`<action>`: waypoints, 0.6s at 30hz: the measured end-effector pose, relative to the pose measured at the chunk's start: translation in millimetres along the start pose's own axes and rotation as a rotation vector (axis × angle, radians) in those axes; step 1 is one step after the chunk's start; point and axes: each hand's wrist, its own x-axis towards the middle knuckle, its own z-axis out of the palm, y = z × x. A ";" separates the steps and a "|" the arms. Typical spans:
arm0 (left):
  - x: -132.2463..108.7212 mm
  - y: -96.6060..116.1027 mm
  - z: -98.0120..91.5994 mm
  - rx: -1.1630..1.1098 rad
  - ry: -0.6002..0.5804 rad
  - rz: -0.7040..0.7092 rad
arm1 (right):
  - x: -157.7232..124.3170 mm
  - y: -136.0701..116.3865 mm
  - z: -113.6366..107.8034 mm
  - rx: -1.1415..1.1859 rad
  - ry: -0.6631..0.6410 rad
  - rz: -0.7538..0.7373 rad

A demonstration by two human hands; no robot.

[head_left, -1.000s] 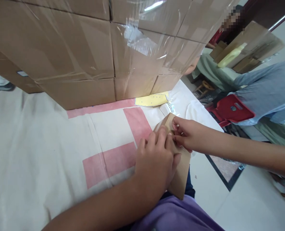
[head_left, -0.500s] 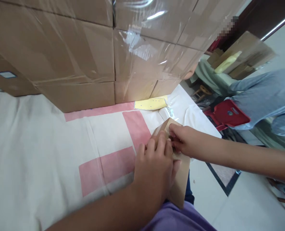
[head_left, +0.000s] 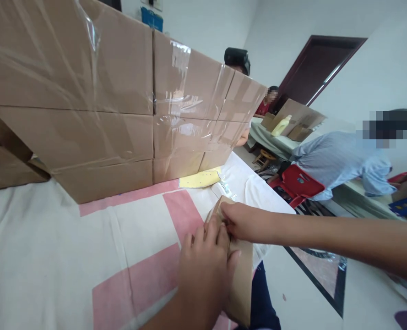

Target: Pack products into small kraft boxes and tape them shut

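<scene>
Bracing brown cardboard box (head_left: 241, 284) near right edge of pink-and-white cloth-covered worktop (head_left: 52, 256); left hand (head_left: 203, 266) gripping it, right hand (head_left: 237, 221) fingers curled against it, grip hidden. Risk: box could slip if left slackens, dent if right overpresses.

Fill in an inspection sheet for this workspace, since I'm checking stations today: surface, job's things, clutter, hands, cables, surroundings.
Surface: pale cloth with pink blocks, creased in places.
Job's things: small cardboard box, tilted, at the cloth's near edge.
Clutter: stacked boxes under clear plastic; yellow piece at their foot; small white item beside it, unidentifiable.
Hands: left hand holds the small cardboard box, thumb on its side; right hand touches it, fingers bent, fingertips hidden.
Cables: nothing clearly seen.
Surroundings: person in light blue by a red chair; wooden stool; dark door; other people partly hidden.
</scene>
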 end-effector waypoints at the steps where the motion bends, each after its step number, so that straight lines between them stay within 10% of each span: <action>1: 0.1 0.2 -0.4 -0.004 -0.007 -0.001 | -0.5 -0.5 -0.9 -0.001 -0.003 0.013; 18: 3.1 2.6 -4.4 -0.045 -0.119 -0.048 | 0.0 14.8 -0.7 0.325 -0.121 0.123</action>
